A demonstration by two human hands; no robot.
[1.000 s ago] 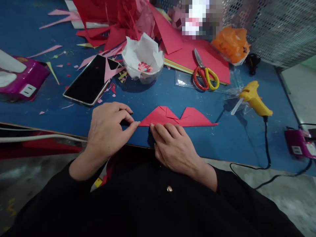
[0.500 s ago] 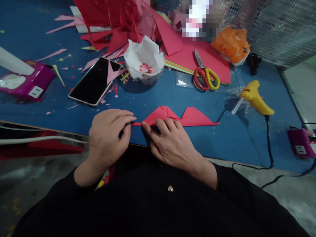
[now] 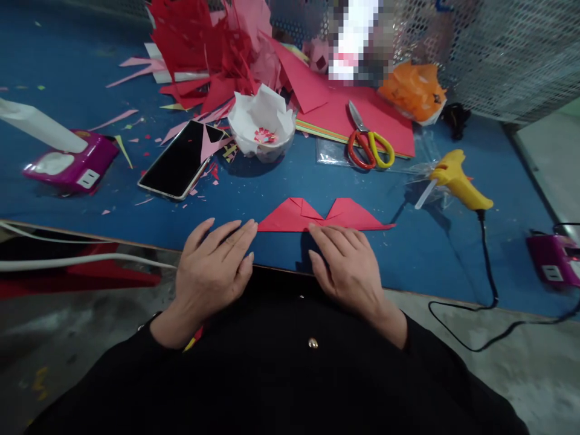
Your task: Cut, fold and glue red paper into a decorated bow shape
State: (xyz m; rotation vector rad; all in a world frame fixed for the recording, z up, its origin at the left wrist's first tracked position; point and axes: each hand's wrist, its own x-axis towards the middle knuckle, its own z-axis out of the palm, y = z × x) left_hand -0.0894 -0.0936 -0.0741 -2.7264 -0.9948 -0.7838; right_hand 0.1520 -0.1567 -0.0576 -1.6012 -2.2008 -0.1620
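Observation:
A folded red paper [image 3: 290, 216] with two raised peaks lies along the front of the blue table [image 3: 254, 186]. At its left end rests my left hand [image 3: 215, 263], palm down, fingers stretched and spread, with a fingertip by the paper's corner. My right hand [image 3: 348, 263] lies over the table edge with its fingertips on the paper's lower fold. Its fingers are stretched out side by side, thumb apart. The fingertips hide part of the lower fold.
Behind the paper are a smartphone [image 3: 174, 163], a paper-lined bowl [image 3: 263, 139] of scraps, and scissors [image 3: 362, 133] on coloured sheets [image 3: 399, 136]. A yellow glue gun [image 3: 460, 178] with a black cord lies right. A purple lamp base [image 3: 77, 166] stands left.
My right hand has slid right along the paper's lower fold. My left hand's fingers have spread out, no longer curled at the paper's left tip. The camera view has shifted slightly.

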